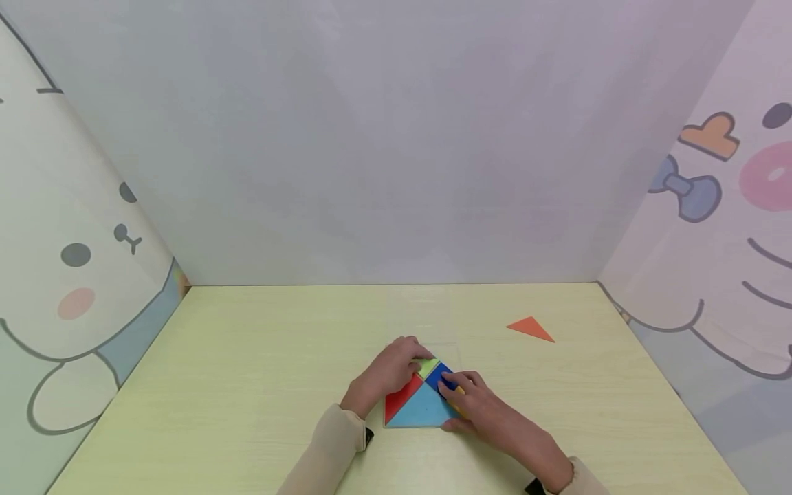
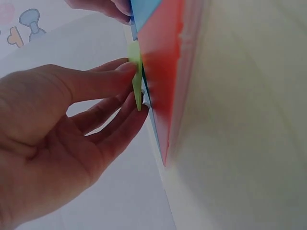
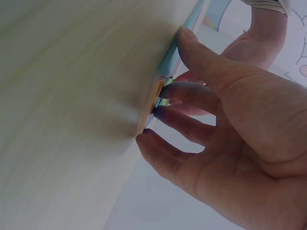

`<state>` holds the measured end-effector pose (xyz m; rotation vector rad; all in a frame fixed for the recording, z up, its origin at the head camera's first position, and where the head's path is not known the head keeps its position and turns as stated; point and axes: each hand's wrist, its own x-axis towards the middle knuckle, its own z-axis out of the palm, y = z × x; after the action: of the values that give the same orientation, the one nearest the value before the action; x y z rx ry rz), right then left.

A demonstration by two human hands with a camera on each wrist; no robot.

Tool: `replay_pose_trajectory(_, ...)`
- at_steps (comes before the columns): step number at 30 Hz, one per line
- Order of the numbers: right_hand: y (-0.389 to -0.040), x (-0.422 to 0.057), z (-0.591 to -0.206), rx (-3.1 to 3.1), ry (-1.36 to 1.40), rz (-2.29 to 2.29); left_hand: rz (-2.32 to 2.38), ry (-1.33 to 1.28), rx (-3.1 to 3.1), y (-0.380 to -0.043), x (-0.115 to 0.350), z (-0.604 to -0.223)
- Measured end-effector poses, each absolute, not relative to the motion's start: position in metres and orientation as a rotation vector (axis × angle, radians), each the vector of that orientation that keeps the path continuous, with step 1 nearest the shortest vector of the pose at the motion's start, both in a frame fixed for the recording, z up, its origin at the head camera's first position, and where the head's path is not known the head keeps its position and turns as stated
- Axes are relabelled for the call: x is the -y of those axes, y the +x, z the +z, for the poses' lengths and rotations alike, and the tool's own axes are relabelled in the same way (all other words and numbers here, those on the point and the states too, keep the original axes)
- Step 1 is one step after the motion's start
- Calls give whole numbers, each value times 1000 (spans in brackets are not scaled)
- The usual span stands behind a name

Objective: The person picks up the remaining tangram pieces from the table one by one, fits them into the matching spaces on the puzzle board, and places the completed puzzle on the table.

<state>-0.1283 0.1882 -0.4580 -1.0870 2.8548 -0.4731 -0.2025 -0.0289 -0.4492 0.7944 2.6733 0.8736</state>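
Note:
A square tangram tray (image 1: 413,427) lies on the table, holding a red triangle (image 1: 402,400), a light blue triangle (image 1: 425,410) and a dark blue piece (image 1: 436,375). My left hand (image 1: 387,370) pinches a yellow-green piece (image 2: 135,51) between thumb and fingers at the tray's far corner; in the left wrist view this piece stands tilted over the tray. My right hand (image 1: 489,409) rests at the tray's right side, fingertips on the dark blue piece and beside a yellow-orange piece (image 3: 157,91). Its thumb touches the front edge near the light blue triangle.
An orange triangle (image 1: 532,328) lies apart on the table at the back right. The pale wooden table (image 1: 260,357) is bounded by a plain back wall (image 1: 396,151) and side panels printed with cartoon animals (image 1: 74,275).

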Motion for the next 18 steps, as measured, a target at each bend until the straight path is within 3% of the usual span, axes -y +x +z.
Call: replay_pose_trajectory(18,-129,-190,-460,-2861,-1145,-489,816,800,-2700,-199,28,-449)
